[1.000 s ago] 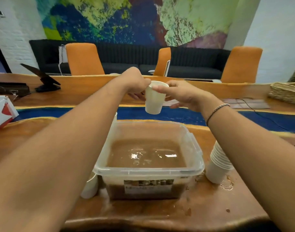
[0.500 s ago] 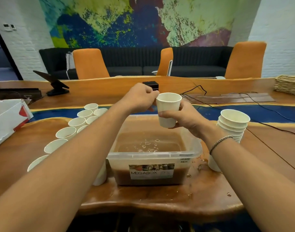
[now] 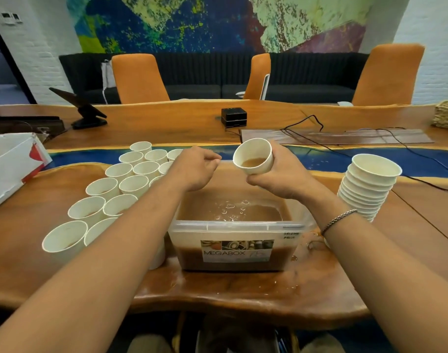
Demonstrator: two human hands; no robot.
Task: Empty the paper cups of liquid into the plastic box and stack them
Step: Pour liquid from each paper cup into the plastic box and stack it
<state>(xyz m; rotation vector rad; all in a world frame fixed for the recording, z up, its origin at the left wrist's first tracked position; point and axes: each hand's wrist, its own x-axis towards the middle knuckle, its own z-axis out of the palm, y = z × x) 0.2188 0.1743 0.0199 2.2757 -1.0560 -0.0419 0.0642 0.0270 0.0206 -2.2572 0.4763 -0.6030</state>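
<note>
My right hand [image 3: 276, 178] grips a white paper cup [image 3: 253, 159] holding brown liquid, tilted toward me above the far side of the clear plastic box [image 3: 236, 226]. The box holds brown liquid and carries a MEGABOX label. My left hand [image 3: 196, 169] hovers just left of the cup with loosely curled fingers, holding nothing. Several white paper cups [image 3: 104, 197] with liquid stand in a cluster left of the box. A stack of empty cups [image 3: 368, 187] stands to the right of the box.
The wooden table [image 3: 243, 291] has wet splashes around the box. A white and red carton [image 3: 11, 166] lies at the far left. A black device [image 3: 234, 117], cables [image 3: 319, 143] and a mat lie beyond. Orange chairs stand behind the table.
My left hand has let go of the cup and drawn left. My right hand now holds the cup alone and has tipped it toward me, and the view has pulled back.
</note>
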